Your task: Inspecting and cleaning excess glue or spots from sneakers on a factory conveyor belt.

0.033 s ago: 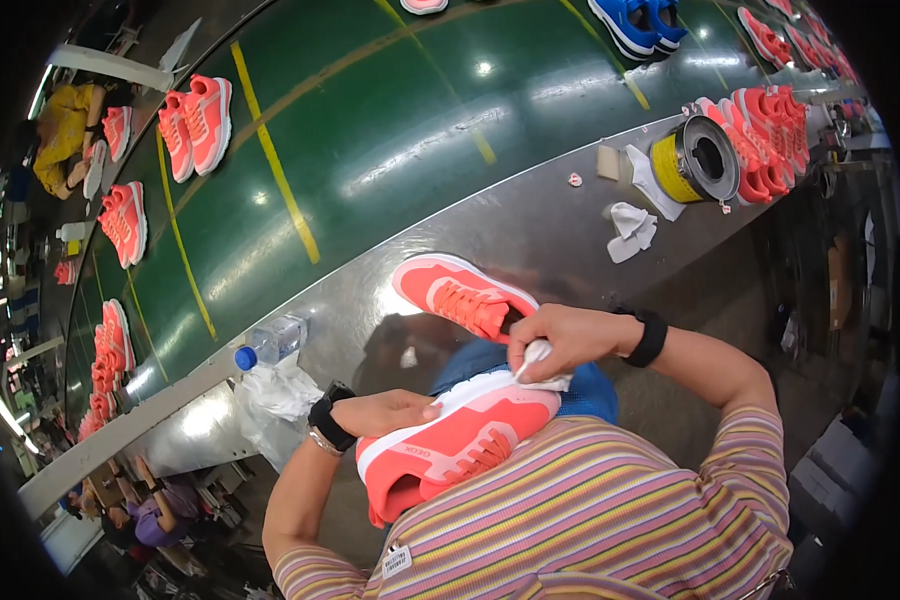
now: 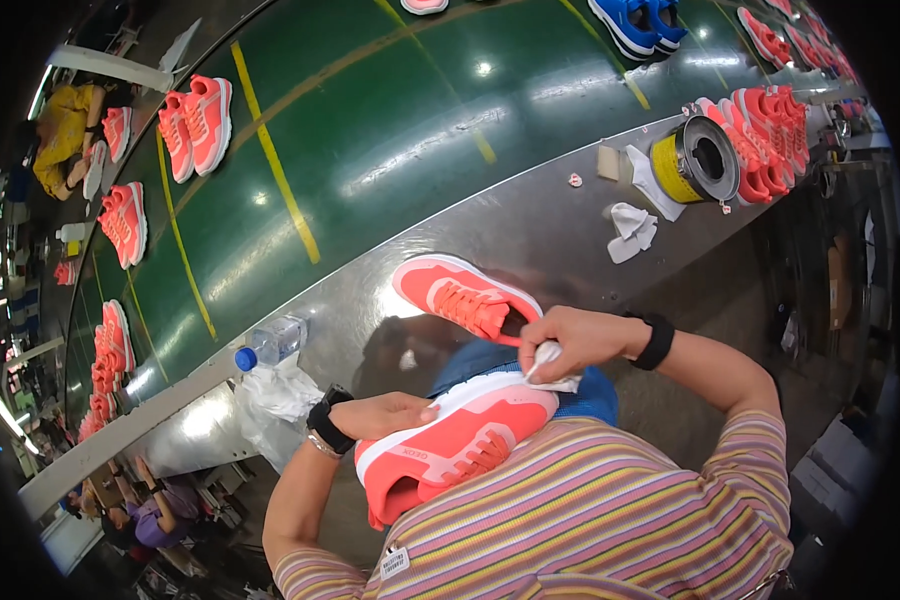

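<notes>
Two hands (image 2: 390, 413) (image 2: 570, 340), one coral shoe (image 2: 450, 445), one cloth (image 2: 550, 362).

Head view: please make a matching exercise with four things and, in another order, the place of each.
Things:
1. cloth
2. bottle
3. tin
4. blue shoes

Places:
a. on the green belt, far side
b. in the right hand, against the shoe held by the left hand
c. lying on the metal ledge, at the person's left
d. on its side on the metal ledge, at the right

Pairs: 1-b, 2-c, 3-d, 4-a
</notes>
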Motion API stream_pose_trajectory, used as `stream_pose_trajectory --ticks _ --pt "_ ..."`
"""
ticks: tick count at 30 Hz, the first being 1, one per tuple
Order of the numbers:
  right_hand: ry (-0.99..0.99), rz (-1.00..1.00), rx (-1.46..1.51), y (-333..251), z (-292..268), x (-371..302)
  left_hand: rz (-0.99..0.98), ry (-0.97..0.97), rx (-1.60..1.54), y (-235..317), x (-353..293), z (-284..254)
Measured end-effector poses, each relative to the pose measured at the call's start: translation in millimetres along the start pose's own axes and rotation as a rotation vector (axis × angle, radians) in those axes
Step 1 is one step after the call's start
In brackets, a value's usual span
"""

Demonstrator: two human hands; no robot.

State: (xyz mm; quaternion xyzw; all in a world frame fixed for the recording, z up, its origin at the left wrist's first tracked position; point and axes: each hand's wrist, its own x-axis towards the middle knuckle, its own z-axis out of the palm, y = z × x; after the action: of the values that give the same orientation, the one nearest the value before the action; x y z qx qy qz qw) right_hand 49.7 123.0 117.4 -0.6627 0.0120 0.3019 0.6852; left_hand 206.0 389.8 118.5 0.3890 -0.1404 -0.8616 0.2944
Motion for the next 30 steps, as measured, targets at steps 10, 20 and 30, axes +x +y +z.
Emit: stream_pose_trajectory --ticks 10,20,30 --pt "0.029 0.132 0.158 4 10 -3 0.007 -0.037 0.023 -6 -1 -3" --pt "0.001 0.28 0.301 7 17 -5 0.049 -0.01 0.052 -7 -1 2" --pt "0.064 0.308 0.609 13 24 -12 0.047 0.002 0.064 -5 2 5"
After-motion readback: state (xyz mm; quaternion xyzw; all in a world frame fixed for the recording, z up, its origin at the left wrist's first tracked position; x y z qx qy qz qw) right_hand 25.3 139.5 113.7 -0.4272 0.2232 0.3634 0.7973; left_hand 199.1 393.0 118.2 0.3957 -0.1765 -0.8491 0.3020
